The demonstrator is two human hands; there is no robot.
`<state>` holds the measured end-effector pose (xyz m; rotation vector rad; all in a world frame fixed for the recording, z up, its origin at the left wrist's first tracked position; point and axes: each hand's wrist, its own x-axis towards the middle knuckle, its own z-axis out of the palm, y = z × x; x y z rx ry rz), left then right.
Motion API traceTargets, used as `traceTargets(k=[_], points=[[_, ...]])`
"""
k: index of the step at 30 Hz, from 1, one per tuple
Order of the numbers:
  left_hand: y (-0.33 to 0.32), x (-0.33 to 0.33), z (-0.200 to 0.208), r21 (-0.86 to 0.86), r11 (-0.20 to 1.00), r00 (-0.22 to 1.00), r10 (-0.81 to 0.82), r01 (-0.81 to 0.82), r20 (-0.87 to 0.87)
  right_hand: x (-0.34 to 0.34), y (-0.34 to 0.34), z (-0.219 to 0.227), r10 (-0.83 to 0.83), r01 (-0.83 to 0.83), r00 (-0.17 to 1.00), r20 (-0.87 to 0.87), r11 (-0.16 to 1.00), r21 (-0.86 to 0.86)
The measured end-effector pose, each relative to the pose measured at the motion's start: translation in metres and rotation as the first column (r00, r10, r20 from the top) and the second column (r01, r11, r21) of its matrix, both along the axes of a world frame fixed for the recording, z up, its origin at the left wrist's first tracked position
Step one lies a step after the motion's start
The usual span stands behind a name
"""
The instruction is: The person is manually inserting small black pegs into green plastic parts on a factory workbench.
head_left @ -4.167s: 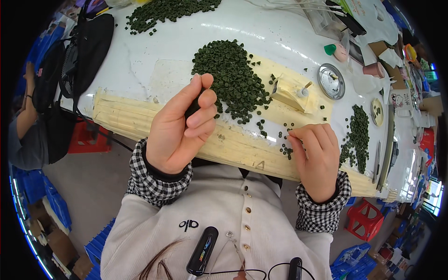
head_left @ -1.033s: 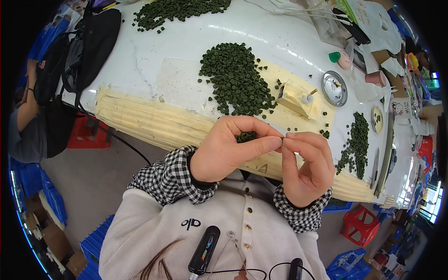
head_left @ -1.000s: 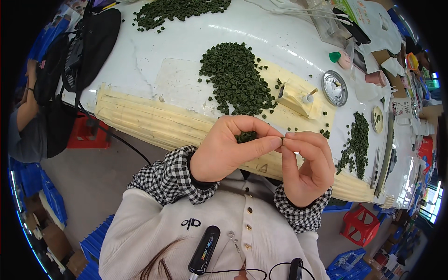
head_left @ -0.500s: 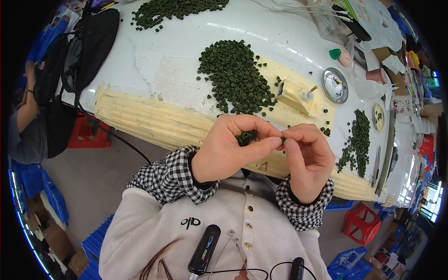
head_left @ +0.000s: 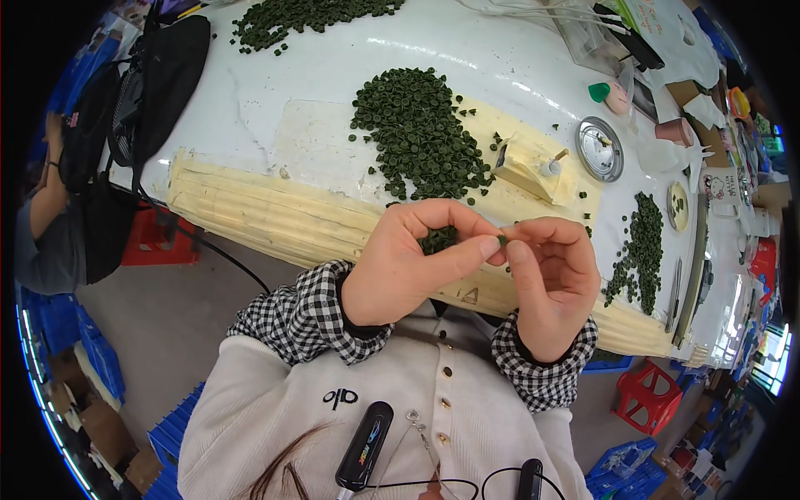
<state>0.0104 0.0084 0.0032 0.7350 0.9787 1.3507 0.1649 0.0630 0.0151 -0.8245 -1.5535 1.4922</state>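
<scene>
There are three green heaps [head_left: 417,133] [head_left: 312,21] [head_left: 643,250], one silver disc [head_left: 593,158], one taped block [head_left: 527,173].

Lettering [head_left: 340,399] on cardigan [head_left: 275,392], black device [head_left: 367,442]

main pile [head_left: 417,133]: on table [head_left: 308,75] | second pile [head_left: 644,250]: right of it | bag [head_left: 173,87]: left

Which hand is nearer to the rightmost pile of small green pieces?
The right. The right hand is just left of the rightmost pile; the left hand is farther left, with the right hand between it and that pile.
</scene>
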Motion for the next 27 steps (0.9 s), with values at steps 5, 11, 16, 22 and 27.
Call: traceTargets(k=[5,11,16,22,27], points=[[0.006,-0.014,0.008,-0.212,0.976,0.9,0.129,-0.042,0.417,0.013,0.011,0.012,-0.311,0.306,0.95,0.01,0.94,0.152],[0.005,-0.03,-0.001,-0.211,0.976,0.688,0.186,-0.049,0.701,0.031,0.029,0.008,-0.377,0.027,0.784,0.493,0.815,0.579],[0.005,-0.028,0.011,-0.245,0.967,0.7,0.226,-0.075,0.678,0.022,0.031,0.001,-0.355,-0.151,0.701,0.618,0.774,0.616],[-0.001,-0.032,0.001,-0.064,0.995,0.731,-0.009,0.072,0.682,0.018,0.029,0.0,-0.361,-0.253,0.631,0.687,0.741,0.622],[0.0,-0.02,0.013,-0.185,0.976,0.798,0.025,0.11,0.602,0.014,0.023,-0.004,-0.406,-0.271,0.6,0.69,0.708,0.652]])
